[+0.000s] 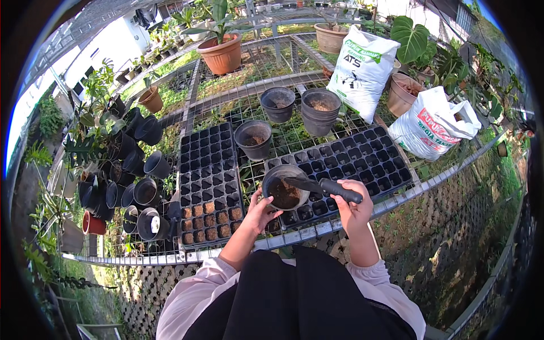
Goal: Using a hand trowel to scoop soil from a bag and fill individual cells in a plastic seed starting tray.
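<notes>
My left hand (pixel 258 213) grips the rim and side of a black plastic plant pot (pixel 273 174), which is tilted towards me with dark soil (pixel 284 194) in the bottom. In my right hand (pixel 353 205) is the black handle of a hand trowel (pixel 304 183); its blade reaches over the pot's rim above the soil. Under the pot lies a black seedling tray (pixel 352 159) whose visible cells hold no soil. To the left, a second seedling tray (pixel 208 170) has brown growing medium (pixel 210 221) in several cells of its near rows.
A wire-mesh bench (pixel 263 80) bears everything. Beyond the trays stand a black pot with soil (pixel 253 140), another black pot (pixel 278 104) and a pot stack (pixel 321 112). Two white sacks (pixel 361 72) (pixel 433 123) are at right. Several black pots (pixel 146 191) and another trowel (pixel 174 216) lie left.
</notes>
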Tool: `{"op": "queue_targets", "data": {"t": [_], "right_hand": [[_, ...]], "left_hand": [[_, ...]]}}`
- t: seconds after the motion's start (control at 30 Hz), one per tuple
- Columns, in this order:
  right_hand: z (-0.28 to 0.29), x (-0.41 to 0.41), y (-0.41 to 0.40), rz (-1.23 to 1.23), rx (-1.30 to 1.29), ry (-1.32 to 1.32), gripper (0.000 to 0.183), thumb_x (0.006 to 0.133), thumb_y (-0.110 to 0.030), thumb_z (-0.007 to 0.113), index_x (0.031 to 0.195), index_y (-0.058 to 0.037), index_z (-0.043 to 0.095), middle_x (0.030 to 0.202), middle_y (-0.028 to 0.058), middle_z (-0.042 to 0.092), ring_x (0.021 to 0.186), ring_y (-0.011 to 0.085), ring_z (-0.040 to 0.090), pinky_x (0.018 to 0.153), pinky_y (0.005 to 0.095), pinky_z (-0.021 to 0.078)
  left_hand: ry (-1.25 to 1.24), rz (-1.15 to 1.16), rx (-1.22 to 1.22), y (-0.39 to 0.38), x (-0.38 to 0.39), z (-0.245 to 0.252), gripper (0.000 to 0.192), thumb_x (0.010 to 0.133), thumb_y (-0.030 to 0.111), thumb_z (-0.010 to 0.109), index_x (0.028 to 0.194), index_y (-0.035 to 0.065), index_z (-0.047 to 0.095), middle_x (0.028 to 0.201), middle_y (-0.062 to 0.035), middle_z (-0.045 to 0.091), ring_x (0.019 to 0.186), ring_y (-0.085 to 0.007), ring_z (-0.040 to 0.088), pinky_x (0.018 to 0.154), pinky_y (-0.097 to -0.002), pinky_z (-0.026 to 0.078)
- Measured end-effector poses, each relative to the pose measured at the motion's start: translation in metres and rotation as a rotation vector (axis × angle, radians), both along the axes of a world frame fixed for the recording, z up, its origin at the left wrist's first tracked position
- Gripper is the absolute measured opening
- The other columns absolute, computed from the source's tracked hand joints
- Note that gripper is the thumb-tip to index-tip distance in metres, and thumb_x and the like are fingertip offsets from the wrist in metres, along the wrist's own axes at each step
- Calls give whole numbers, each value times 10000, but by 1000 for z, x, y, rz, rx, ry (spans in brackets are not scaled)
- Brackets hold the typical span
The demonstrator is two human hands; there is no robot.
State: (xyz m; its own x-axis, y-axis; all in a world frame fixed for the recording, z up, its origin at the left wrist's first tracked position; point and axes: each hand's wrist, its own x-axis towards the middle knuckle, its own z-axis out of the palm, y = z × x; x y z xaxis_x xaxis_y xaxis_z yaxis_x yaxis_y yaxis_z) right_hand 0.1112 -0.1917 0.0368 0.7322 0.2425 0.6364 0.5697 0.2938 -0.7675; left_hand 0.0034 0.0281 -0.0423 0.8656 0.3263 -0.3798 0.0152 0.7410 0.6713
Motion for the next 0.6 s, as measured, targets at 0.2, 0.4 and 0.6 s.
{"op": "queue_targets", "data": {"t": [0.2,0.4,0.6], "right_hand": [[18,-17,37,104,-196,-359,355,637,-13,722,954,-35,562,955,152,586,844,284,589,711,331,485],[14,-48,91,318,-209,-456,361,664,-26,717,980,-43,543,1015,162,581,840,280,598,732,339,497],[15,-95,150,505,-236,-439,366,648,45,681,974,-40,538,1087,138,568,890,286,596,741,336,501]], "left_hand": [[17,73,113,9,-28,11,654,775,57,616,1294,185,240,1186,-97,423,1086,-233,452,849,-491,432],[-30,202,194,30,-71,23,691,766,26,620,1309,174,219,1240,-96,397,1115,-231,436,853,-486,421],[-66,339,224,71,-131,25,716,749,43,646,1316,156,224,1228,-97,411,1082,-223,465,802,-425,452]]}}
